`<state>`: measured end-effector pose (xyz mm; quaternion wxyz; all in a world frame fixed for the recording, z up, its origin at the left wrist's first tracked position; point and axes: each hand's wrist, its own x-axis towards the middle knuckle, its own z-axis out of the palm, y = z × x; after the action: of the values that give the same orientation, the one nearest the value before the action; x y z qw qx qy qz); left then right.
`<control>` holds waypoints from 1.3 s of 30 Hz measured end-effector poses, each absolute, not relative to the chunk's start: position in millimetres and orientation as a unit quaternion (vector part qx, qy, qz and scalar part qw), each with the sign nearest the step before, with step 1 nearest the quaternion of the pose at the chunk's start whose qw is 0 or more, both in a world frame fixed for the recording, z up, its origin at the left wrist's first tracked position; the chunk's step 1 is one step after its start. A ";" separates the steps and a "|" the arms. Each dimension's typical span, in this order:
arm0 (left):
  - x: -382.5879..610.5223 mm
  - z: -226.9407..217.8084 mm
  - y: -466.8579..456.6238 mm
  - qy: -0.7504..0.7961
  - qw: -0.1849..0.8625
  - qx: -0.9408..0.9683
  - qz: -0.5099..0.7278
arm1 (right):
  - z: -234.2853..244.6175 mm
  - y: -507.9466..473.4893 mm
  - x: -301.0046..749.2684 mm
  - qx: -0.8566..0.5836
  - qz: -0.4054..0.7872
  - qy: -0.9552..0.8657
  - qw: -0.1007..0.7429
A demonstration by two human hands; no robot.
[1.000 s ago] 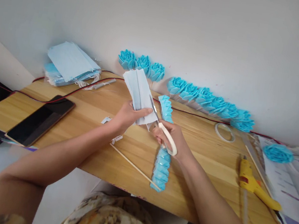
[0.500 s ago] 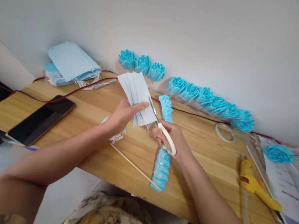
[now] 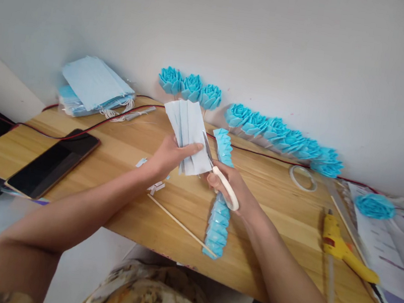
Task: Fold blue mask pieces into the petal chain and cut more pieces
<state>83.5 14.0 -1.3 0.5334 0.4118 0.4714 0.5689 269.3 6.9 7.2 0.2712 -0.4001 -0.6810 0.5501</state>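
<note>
My left hand [image 3: 174,156] pinches a pale, pleated face mask [image 3: 187,128], with the thumb lying across its folds. In my right hand [image 3: 225,182] are scissors [image 3: 227,187] with white handles, their blades along the mask's right edge. Under my right hand runs a strip of folded blue pieces [image 3: 218,221], its middle hidden by that hand. A thin wooden stick [image 3: 180,224] lies across the strip's near end. Small cut scraps [image 3: 155,186] are on the table below my left hand.
Blue flowers [image 3: 276,130] on stems line the wall. A stack of masks [image 3: 94,85] and a phone [image 3: 53,163] are on the left. To the right are a tape roll [image 3: 302,179], a yellow glue gun [image 3: 342,249] and another blue flower [image 3: 375,206]. A cable [image 3: 262,153] crosses the table [image 3: 270,201].
The mask has shifted slightly right and down in my left hand, closer to the scissors. My right hand stays in nearly the same place, and the whole view has moved a little.
</note>
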 end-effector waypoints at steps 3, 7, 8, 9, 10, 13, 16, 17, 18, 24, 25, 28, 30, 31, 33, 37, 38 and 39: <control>85.6 -2.4 12.8 0.483 0.541 0.411 0.552 | 9.0 5.6 268.6 -0.413 0.543 -0.678 0.273; 87.1 -4.9 12.2 0.482 0.554 0.404 0.546 | 10.0 4.6 267.2 -0.421 0.533 -0.678 0.281; 87.3 -5.5 12.2 0.479 0.555 0.403 0.547 | 9.8 4.6 266.9 -0.423 0.532 -0.677 0.283; 87.4 -6.0 12.4 0.477 0.555 0.403 0.549 | 9.3 4.6 266.6 -0.425 0.533 -0.674 0.285; 87.5 -6.5 12.6 0.475 0.555 0.404 0.551 | 8.7 4.6 266.5 -0.426 0.535 -0.671 0.288; 87.7 -7.2 13.1 0.468 0.551 0.409 0.558 | 6.2 4.4 266.6 -0.425 0.547 -0.660 0.290; 88.0 -6.9 13.2 0.466 0.549 0.407 0.561 | 4.1 3.9 266.8 -0.423 0.559 -0.651 0.291; 88.1 -6.6 13.2 0.467 0.549 0.406 0.562 | 3.6 3.6 266.8 -0.423 0.560 -0.649 0.292; 88.2 -6.3 13.1 0.468 0.550 0.405 0.561 | 3.4 3.2 266.6 -0.424 0.560 -0.647 0.295; 88.7 -4.7 12.9 0.467 0.553 0.401 0.562 | 4.3 1.2 265.2 -0.433 0.563 -0.633 0.308; 88.7 -4.6 12.9 0.468 0.553 0.400 0.560 | 4.3 1.2 265.2 -0.434 0.565 -0.631 0.308; 88.7 -4.5 12.5 0.472 0.557 0.396 0.557 | 2.9 1.7 265.5 -0.434 0.569 -0.627 0.309; 88.7 -4.4 12.2 0.472 0.558 0.398 0.555 | 1.4 2.3 265.7 -0.432 0.572 -0.624 0.311; 88.7 -4.3 12.2 0.472 0.556 0.399 0.555 | 0.6 2.5 265.8 -0.432 0.574 -0.622 0.313; 88.7 -4.5 12.3 0.476 0.553 0.400 0.554 | -0.7 2.7 265.8 -0.432 0.577 -0.617 0.315; 88.9 -6.1 13.6 0.472 0.553 0.402 0.556 | -0.9 2.9 265.0 -0.442 0.578 -0.608 0.318; 88.9 -6.7 14.0 0.469 0.554 0.404 0.557 | -0.5 3.0 264.7 -0.445 0.578 -0.606 0.318; 88.8 -7.4 14.3 0.466 0.553 0.406 0.559 | -0.1 3.0 264.3 -0.447 0.577 -0.605 0.317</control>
<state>88.8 14.3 -7.4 0.5531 0.4061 0.4661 0.5585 264.3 3.0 -0.1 0.3174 -0.4472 -0.6050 0.5772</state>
